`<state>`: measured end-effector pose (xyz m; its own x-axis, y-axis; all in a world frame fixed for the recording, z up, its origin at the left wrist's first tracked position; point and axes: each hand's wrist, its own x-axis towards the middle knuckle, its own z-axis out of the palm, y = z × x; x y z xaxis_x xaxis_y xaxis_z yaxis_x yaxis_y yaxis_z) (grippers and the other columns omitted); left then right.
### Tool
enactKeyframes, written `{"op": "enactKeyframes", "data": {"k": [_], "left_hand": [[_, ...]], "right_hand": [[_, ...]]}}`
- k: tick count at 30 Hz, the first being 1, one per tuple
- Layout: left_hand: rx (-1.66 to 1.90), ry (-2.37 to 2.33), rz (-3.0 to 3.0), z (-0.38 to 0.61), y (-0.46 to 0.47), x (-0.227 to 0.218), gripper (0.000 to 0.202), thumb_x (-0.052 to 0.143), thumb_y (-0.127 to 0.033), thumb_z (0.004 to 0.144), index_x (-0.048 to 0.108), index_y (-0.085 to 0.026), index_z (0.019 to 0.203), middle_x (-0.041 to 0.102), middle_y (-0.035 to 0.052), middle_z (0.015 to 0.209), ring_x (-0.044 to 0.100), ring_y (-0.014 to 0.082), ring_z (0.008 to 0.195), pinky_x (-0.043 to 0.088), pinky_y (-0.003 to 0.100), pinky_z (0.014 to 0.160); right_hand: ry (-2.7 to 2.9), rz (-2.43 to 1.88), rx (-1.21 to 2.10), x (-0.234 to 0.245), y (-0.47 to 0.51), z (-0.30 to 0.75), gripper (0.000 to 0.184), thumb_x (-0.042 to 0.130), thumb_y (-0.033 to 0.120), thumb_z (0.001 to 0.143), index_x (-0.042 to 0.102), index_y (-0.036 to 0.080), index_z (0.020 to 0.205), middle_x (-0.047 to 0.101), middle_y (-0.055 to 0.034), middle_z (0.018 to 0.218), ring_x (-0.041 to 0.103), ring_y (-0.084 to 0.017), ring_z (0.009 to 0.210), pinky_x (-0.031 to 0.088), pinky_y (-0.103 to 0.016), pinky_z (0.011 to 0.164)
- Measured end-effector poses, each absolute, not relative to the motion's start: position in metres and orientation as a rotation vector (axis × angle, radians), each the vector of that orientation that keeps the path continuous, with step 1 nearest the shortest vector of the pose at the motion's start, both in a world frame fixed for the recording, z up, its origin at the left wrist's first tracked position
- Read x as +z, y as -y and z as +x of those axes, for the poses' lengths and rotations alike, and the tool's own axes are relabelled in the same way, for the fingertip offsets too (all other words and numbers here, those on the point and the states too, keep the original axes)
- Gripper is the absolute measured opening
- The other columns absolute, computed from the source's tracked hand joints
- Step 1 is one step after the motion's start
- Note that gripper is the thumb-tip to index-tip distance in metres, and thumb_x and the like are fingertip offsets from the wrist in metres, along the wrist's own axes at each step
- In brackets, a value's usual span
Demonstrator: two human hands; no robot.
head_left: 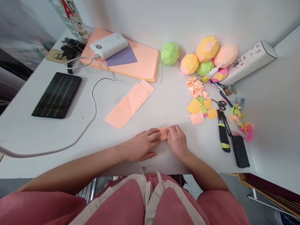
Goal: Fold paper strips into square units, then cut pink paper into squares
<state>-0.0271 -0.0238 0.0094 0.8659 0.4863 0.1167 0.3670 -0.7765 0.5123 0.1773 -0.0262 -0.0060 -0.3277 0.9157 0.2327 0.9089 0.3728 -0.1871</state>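
Observation:
A small peach paper piece (pixel 163 132) lies on the white table (pixel 164 103) near its front edge. My left hand (pixel 142 145) rests on the table with its fingertips pinched on the left end of that paper. My right hand (pixel 177 140) is curled over the paper's right end, fingers pressed together on it. Most of the paper is hidden under the fingers. A larger folded peach sheet (pixel 128 104) lies just beyond the hands.
A peach paper stack (pixel 142 61) with a purple sheet and a white power bank (pixel 109 45) sits at the back. A phone (pixel 57 94) and cable (pixel 92 103) lie left. Paper polyhedra (pixel 206 54), small folded units (pixel 197 87), coloured squares (pixel 199 109), scissors (pixel 220 103), a cutter (pixel 223 132) lie right.

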Motion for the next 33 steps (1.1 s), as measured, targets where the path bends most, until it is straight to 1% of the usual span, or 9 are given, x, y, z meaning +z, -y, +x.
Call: {"op": "enactKeyframes", "data": {"k": [7,12,14,16,19,21,23,29,33], "left_hand": [[0.449,-0.534,2.554,-0.032,0.018,0.001,0.03,0.052,-0.027,0.089,0.06,-0.009,0.111,0.05,0.018,0.115,0.037,0.0334,0.123,0.044,0.045,0.098],[0.495,-0.527,2.615,-0.029,0.018,0.001,0.021,0.047,-0.021,0.091,0.063,-0.011,0.1,0.053,0.0155,0.108,0.039,0.0309,0.12,0.045,0.043,0.097],[0.519,-0.534,2.63,-0.027,0.018,0.001,0.021,0.045,-0.018,0.092,0.064,-0.012,0.097,0.054,0.0146,0.106,0.04,0.0295,0.119,0.046,0.041,0.095],[0.544,-0.536,2.637,-0.026,0.018,0.0,0.021,0.044,-0.018,0.092,0.064,-0.014,0.096,0.054,0.0139,0.106,0.041,0.0284,0.118,0.047,0.04,0.093],[0.567,-0.527,2.643,-0.024,0.018,-0.002,0.021,0.043,-0.018,0.092,0.064,-0.015,0.098,0.055,0.0133,0.106,0.041,0.0275,0.118,0.048,0.039,0.093],[0.574,-0.53,2.646,-0.025,0.018,-0.004,0.022,0.044,-0.018,0.092,0.064,-0.014,0.1,0.054,0.014,0.105,0.042,0.028,0.118,0.048,0.039,0.092],[0.588,-0.538,2.645,-0.025,0.018,-0.006,0.021,0.045,-0.018,0.092,0.064,-0.013,0.1,0.054,0.0149,0.106,0.042,0.0286,0.118,0.048,0.039,0.09],[0.63,-0.529,2.644,-0.026,0.018,-0.009,0.022,0.044,-0.019,0.092,0.065,-0.013,0.095,0.053,0.0156,0.109,0.044,0.0277,0.115,0.049,0.039,0.089],[0.701,-0.532,2.624,-0.024,0.017,-0.01,0.025,0.042,-0.02,0.093,0.066,-0.013,0.092,0.055,0.0157,0.106,0.046,0.0273,0.113,0.049,0.04,0.089]], "right_hand": [[2.404,-1.712,-0.055,-0.012,0.025,0.175,0.019,0.043,0.009,0.089,0.058,0.017,0.081,0.056,-0.0051,0.078,0.049,-0.016,0.067,0.036,-0.025,0.056],[2.376,-1.721,-0.063,-0.008,0.025,0.176,0.019,0.042,0.012,0.09,0.06,0.017,0.087,0.057,-0.0081,0.085,0.052,-0.02,0.079,0.04,-0.027,0.059],[2.382,-1.666,-0.042,-0.005,0.026,0.175,0.017,0.045,0.017,0.089,0.061,0.016,0.095,0.058,-0.0102,0.093,0.052,-0.022,0.088,0.045,-0.03,0.066],[2.442,-1.576,-0.055,-0.002,0.029,0.173,0.024,0.048,0.022,0.088,0.059,0.015,0.108,0.057,-0.0137,0.109,0.049,-0.027,0.105,0.046,-0.036,0.081],[2.554,-1.494,-0.122,-0.003,0.034,0.17,0.039,0.044,0.027,0.091,0.05,0.01,0.127,0.045,-0.0196,0.133,0.03,-0.034,0.131,0.035,-0.047,0.101],[2.581,-1.537,-0.132,-0.006,0.036,0.171,0.045,0.04,0.028,0.093,0.044,0.007,0.133,0.038,-0.022,0.141,0.02,-0.035,0.138,0.029,-0.05,0.106],[2.566,-1.635,-0.111,-0.008,0.036,0.177,0.049,0.039,0.027,0.093,0.04,0.006,0.137,0.035,-0.0224,0.144,0.018,-0.035,0.139,0.027,-0.051,0.107],[2.406,-1.813,-0.055,-0.008,0.021,0.206,0.049,0.038,0.02,0.09,0.041,0.004,0.135,0.04,-0.0259,0.14,0.031,-0.037,0.134,0.033,-0.057,0.103],[2.332,-1.436,0.067,0.002,0.013,0.208,0.039,0.044,0.02,0.088,0.052,0.012,0.125,0.052,-0.0188,0.128,0.047,-0.027,0.122,0.044,-0.044,0.099]]}}
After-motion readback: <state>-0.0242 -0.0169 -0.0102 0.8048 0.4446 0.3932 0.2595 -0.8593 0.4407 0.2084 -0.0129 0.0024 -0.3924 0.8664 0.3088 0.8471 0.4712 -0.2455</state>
